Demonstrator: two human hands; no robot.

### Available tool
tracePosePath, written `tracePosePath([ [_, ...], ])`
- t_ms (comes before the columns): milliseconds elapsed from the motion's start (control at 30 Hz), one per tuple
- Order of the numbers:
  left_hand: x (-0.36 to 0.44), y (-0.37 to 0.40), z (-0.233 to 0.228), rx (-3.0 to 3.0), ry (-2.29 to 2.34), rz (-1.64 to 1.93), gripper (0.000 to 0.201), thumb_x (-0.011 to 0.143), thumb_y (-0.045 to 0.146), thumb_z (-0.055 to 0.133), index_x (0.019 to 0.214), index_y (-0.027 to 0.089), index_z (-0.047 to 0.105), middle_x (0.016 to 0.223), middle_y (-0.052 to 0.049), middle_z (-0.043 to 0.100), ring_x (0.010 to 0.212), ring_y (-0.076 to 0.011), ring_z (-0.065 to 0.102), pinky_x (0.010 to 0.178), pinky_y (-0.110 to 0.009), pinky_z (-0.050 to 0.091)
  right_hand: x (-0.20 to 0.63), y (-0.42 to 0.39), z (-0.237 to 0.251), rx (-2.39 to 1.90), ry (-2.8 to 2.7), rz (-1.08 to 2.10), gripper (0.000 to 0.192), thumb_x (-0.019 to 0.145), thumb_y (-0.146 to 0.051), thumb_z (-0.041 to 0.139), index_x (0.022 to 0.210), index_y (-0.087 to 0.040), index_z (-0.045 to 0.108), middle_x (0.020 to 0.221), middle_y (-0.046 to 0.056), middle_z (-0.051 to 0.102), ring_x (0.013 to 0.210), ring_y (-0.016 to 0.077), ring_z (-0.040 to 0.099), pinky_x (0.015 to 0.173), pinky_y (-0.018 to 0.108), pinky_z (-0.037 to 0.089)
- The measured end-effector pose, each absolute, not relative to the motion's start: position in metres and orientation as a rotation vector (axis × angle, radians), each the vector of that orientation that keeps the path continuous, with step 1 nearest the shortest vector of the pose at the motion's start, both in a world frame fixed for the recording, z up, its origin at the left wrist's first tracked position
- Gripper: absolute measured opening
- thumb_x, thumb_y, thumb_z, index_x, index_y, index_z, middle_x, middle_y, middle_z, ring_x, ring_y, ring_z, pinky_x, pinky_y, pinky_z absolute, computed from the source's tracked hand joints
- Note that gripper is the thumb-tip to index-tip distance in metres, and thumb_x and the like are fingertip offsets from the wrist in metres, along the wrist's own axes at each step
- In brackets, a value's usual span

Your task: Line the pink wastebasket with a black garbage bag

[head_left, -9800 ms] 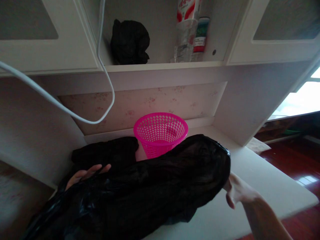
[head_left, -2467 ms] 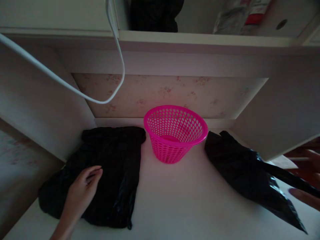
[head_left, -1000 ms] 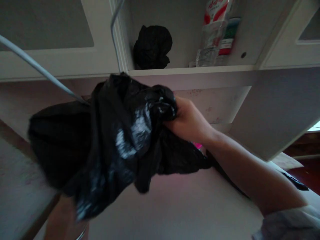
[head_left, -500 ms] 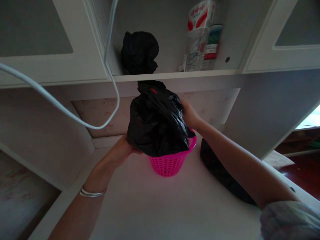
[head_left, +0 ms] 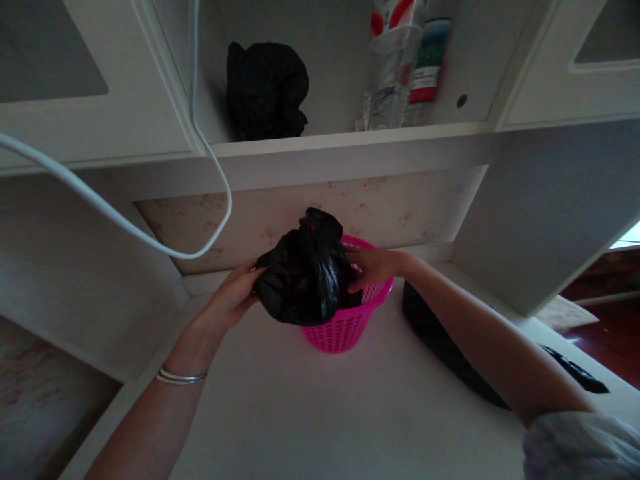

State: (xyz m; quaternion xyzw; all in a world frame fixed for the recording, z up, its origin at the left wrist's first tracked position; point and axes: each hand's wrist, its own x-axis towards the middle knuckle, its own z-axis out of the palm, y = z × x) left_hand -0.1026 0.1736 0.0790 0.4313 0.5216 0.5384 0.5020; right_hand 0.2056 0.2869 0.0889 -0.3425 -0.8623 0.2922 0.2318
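A crumpled black plastic bag (head_left: 300,280) sits over the left part of the mouth of a pink perforated basket (head_left: 336,339), which stands on the white surface. My left hand (head_left: 236,293) grips the bag at its left side, with some fingertips hidden beneath it. On the opposite side, my right hand (head_left: 369,265) presses on the bag above the basket's opening, its thumb and fingers parted around the bag's edge. What the bag contains is hidden.
Overhead, an open cabinet holds another black bag (head_left: 267,92), a clear plastic bottle (head_left: 393,73) and a green-and-red container (head_left: 430,60). A white cable (head_left: 100,203) loops at left. Dark objects (head_left: 445,340) lie beneath my right forearm and by the right edge (head_left: 575,369).
The bag has come down and now looks more bunched, sitting further left on the basket. My right hand has lowered to the basket's opening, exposing more of the rim.
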Motion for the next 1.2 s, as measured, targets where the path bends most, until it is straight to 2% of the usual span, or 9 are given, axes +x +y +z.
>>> tracePosePath([
  [67, -0.096, 0.173, 0.078, 1.069, 1.248, 1.339, 0.047, 0.063, 0.029, 0.092, 0.104, 0.015, 0.074, 0.097, -0.007, 0.079, 0.083, -0.0206, 0.069, 0.067, -0.026, 0.049, 0.224, 0.285, 0.102, -1.091, -2.281, 0.813, 0.069, 0.039, -0.011, 0.099, 0.105, -0.015, 0.080, 0.119, 0.014, 0.078, 0.116, 0.0322, 0.072, 0.109, 0.041, 0.054],
  [167, -0.087, 0.172, 0.076, 1.093, 1.229, 1.414, 0.051, 0.060, 0.027, 0.093, 0.106, 0.016, 0.073, 0.104, -0.008, 0.078, 0.092, -0.0228, 0.070, 0.071, -0.027, 0.050, 0.241, 0.277, 0.116, -1.313, -2.024, 0.790, 0.047, 0.080, -0.039, 0.085, 0.116, -0.010, 0.075, 0.104, 0.019, 0.079, 0.078, 0.0265, 0.074, 0.076, 0.039, 0.061],
  [267, -0.076, 0.171, 0.074, 1.101, 1.226, 1.496, 0.053, 0.058, 0.025, 0.095, 0.106, 0.018, 0.073, 0.112, -0.008, 0.077, 0.105, -0.0250, 0.070, 0.085, -0.030, 0.052, 0.232, 0.259, 0.118, -1.363, -1.853, 0.857, 0.066, 0.104, -0.064, 0.048, 0.147, -0.014, 0.057, 0.101, 0.017, 0.080, 0.060, 0.0206, 0.069, 0.055, 0.032, 0.055],
  [400, -0.062, 0.170, 0.070, 1.076, 1.214, 1.575, 0.054, 0.058, 0.022, 0.097, 0.107, 0.020, 0.076, 0.117, -0.006, 0.077, 0.117, -0.0250, 0.067, 0.099, -0.032, 0.050, 0.202, 0.239, 0.109, -1.180, -1.747, 1.073, 0.086, 0.081, -0.036, 0.084, 0.158, -0.023, 0.047, 0.083, 0.004, 0.077, 0.061, 0.0179, 0.067, 0.057, 0.026, 0.053],
  [500, -0.062, 0.169, 0.066, 0.972, 1.176, 1.595, 0.051, 0.061, 0.027, 0.097, 0.108, 0.019, 0.077, 0.113, -0.006, 0.079, 0.112, -0.0270, 0.070, 0.093, -0.033, 0.054, 0.200, 0.236, 0.104, -1.092, -1.613, 1.136, 0.088, 0.069, -0.012, 0.074, 0.153, -0.029, 0.053, 0.081, -0.002, 0.073, 0.061, 0.0159, 0.065, 0.054, 0.024, 0.052],
  [733, -0.081, 0.151, 0.043, 0.571, 0.977, 1.624, 0.028, 0.088, 0.032, 0.075, 0.113, 0.022, 0.079, 0.115, -0.004, 0.082, 0.113, -0.0270, 0.075, 0.096, -0.038, 0.062, 0.250, 0.199, 0.071, -1.011, -1.200, 1.155, 0.059, 0.068, -0.035, 0.074, 0.125, -0.023, 0.067, 0.086, -0.002, 0.068, 0.055, 0.0107, 0.060, 0.053, 0.025, 0.054],
  [900, -0.078, 0.139, 0.018, 0.386, 0.844, 1.567, 0.034, 0.103, 0.038, 0.054, 0.108, 0.019, 0.082, 0.112, -0.009, 0.083, 0.120, -0.0311, 0.074, 0.105, -0.047, 0.059, 0.263, 0.161, 0.025, -0.931, -0.724, 1.288, 0.074, 0.054, -0.020, 0.080, 0.128, -0.021, 0.073, 0.079, -0.001, 0.071, 0.056, 0.0109, 0.060, 0.053, 0.023, 0.051],
  [1067, -0.074, 0.146, -0.015, 0.293, 0.804, 1.604, 0.030, 0.103, 0.025, 0.052, 0.108, 0.026, 0.082, 0.114, -0.001, 0.083, 0.112, -0.0206, 0.076, 0.100, -0.037, 0.061, 0.268, 0.160, -0.015, -1.030, -0.576, 1.329, 0.090, 0.048, -0.013, 0.073, 0.137, -0.022, 0.068, 0.072, -0.004, 0.066, 0.054, 0.0107, 0.052, 0.048, 0.023, 0.045],
  [1200, -0.079, 0.155, -0.039, 0.306, 0.860, 1.625, 0.027, 0.094, 0.015, 0.058, 0.100, 0.026, 0.081, 0.103, 0.002, 0.084, 0.092, -0.0142, 0.077, 0.083, -0.026, 0.062, 0.272, 0.173, -0.035, -1.091, -0.593, 1.378, 0.077, 0.047, -0.013, 0.077, 0.123, -0.019, 0.072, 0.073, -0.003, 0.064, 0.060, 0.0133, 0.057, 0.052, 0.025, 0.050],
])
